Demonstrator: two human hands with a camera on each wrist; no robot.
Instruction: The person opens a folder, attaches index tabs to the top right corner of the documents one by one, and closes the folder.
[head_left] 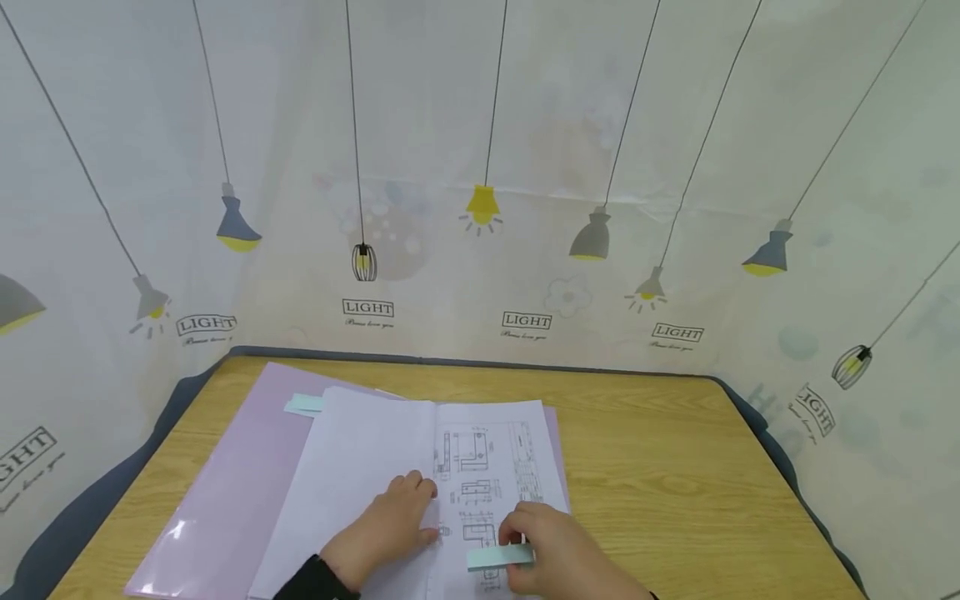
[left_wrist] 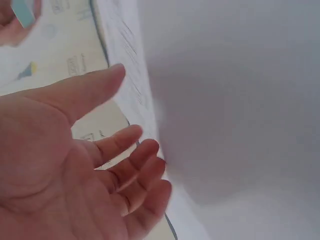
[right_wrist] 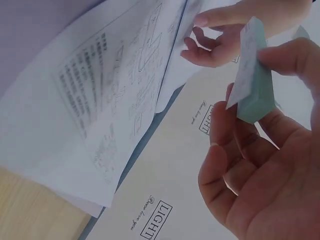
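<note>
A booklet lies spread, with a blank left page [head_left: 360,450] and a right page [head_left: 502,450] of printed technical drawings. My left hand [head_left: 393,521] is at the fold, fingers loosely bent toward the pages; the left wrist view shows its palm [left_wrist: 45,170] holding nothing. Over the lower right page, my right hand [head_left: 558,550] pinches a narrow pale green pad of sticky notes [head_left: 491,557] between thumb and fingers. Seen in the right wrist view, the sticky note pad [right_wrist: 261,75] is a thick block with a whitish sheet on one face standing partly away from it.
Beneath the booklet is a glossy lilac folder [head_left: 217,483]. Pale green strips [head_left: 303,405] stick out at the booklet's upper left edge. The wooden table [head_left: 675,483] has a dark edge, and a cloth [head_left: 465,100] printed with lamps hangs behind it.
</note>
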